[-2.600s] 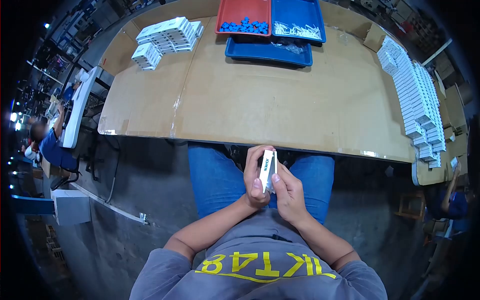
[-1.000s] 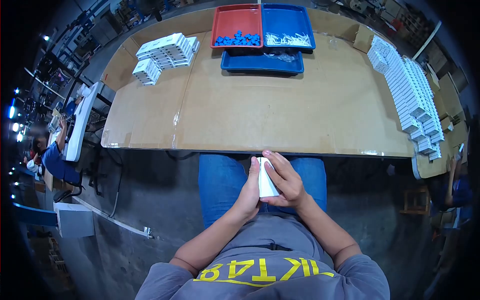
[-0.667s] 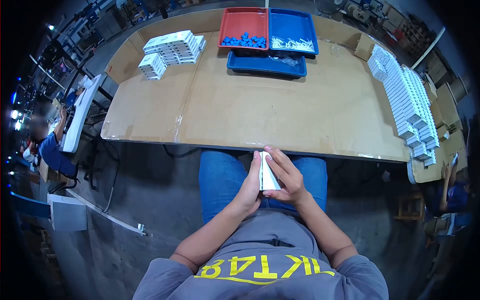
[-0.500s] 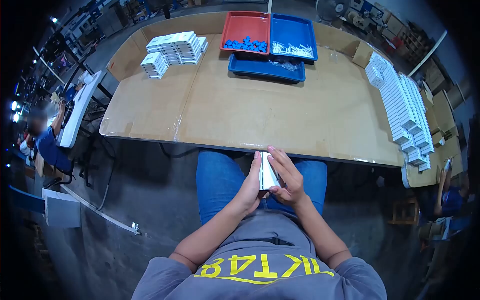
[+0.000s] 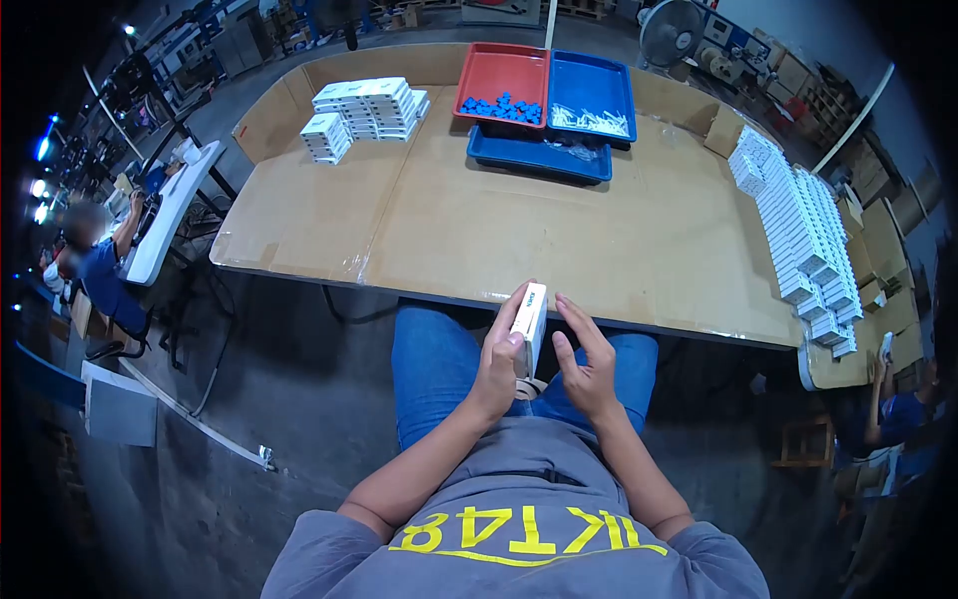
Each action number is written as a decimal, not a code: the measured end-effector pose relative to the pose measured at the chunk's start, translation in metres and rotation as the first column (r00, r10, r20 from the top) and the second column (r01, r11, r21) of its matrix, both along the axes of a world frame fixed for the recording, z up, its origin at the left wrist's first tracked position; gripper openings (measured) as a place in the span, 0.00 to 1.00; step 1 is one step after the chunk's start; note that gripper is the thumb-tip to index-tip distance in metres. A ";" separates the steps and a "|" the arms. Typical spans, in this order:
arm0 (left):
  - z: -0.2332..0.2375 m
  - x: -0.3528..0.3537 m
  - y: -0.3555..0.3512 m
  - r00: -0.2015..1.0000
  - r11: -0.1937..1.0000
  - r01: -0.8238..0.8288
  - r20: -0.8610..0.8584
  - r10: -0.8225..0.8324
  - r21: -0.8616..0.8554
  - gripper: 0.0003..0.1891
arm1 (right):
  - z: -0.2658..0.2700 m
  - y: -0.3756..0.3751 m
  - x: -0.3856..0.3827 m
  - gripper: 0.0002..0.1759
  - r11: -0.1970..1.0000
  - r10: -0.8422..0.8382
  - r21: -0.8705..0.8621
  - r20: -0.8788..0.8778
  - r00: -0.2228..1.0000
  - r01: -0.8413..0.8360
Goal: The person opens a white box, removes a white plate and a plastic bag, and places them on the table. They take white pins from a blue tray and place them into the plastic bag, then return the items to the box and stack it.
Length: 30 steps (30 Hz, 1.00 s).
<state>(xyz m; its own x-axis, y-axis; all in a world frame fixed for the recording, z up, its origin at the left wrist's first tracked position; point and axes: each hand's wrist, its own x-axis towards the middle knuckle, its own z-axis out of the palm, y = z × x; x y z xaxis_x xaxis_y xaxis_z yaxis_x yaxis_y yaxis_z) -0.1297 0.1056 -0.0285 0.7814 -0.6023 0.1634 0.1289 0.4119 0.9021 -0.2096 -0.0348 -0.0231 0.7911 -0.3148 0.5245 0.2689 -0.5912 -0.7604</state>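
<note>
Your left hand [image 5: 496, 361] is closed around a small white carton [image 5: 530, 317]. The thumb lies on the near side. The fingers behind it are hidden by the carton itself. The carton stands on end, tilted slightly to the right, over your lap and just short of the near edge of the bench [image 5: 559, 230]. Its upper end overlaps that edge in this view. The narrow face carries blue print, too small to read. The lower end of the carton sits between your hands, and I cannot make out whether a flap hangs there.

Your right hand [image 5: 589, 364] is spread, fingers apart and pointing up, just beside the carton on its right. I cannot tell whether any fingertip touches it.

At the far edge of the bench, a red tray [image 5: 504, 68] holds a cluster of small blue parts [image 5: 499, 104]. Against it on the right, a blue tray [image 5: 591, 78] holds thin white pieces [image 5: 589, 120], whose kind cannot be made out. A second blue tray [image 5: 534, 158] lies partly under both, most of it covered. Stacked white cartons [image 5: 371, 100] sit at the far left corner. A long bank of white cartons [image 5: 798, 225] runs down the right side, bent by the lens.

A seated person [image 5: 100, 280] is at another table on the left. A second person [image 5: 883, 404] on the right is largely lost in the dark margin.
</note>
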 end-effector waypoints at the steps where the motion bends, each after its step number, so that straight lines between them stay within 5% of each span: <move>1: 0.001 -0.001 0.001 0.999 1.000 -0.016 0.050 0.015 0.018 0.46 | 0.000 0.001 -0.001 0.22 1.000 0.001 0.007 0.002 1.000 -0.001; 5: 0.009 -0.007 0.005 0.982 0.998 -0.037 0.187 0.028 0.046 0.47 | -0.010 0.003 -0.004 0.23 0.974 0.038 0.224 -0.022 0.999 -0.032; 8: 0.018 -0.010 0.007 0.937 0.991 -0.101 0.342 0.067 0.083 0.50 | 0.003 0.012 -0.010 0.25 0.751 0.166 0.657 -0.085 0.982 -0.070; 12: 0.016 -0.012 0.009 0.813 0.972 -0.190 0.576 0.080 0.134 0.52 | 0.028 0.024 -0.023 0.33 0.456 0.374 0.876 -0.030 0.927 -0.156; 16: 0.025 -0.023 0.015 0.734 0.967 -0.227 0.673 0.094 0.113 0.53 | 0.030 0.037 -0.030 0.36 0.575 0.356 0.807 -0.095 0.930 -0.138; 17: 0.027 -0.025 0.016 0.723 0.970 -0.230 0.682 0.113 0.083 0.52 | 0.033 0.037 -0.031 0.37 0.510 0.387 0.847 -0.071 0.919 -0.149; 21: 0.037 -0.032 0.017 0.654 0.958 -0.287 0.729 0.199 -0.004 0.45 | 0.052 0.046 -0.041 0.37 0.558 0.376 0.787 0.042 0.926 -0.262; 30: 0.016 -0.056 0.017 0.680 0.951 -0.301 0.681 0.271 -0.077 0.42 | 0.039 0.059 -0.062 0.34 0.582 0.346 0.777 0.030 0.938 -0.240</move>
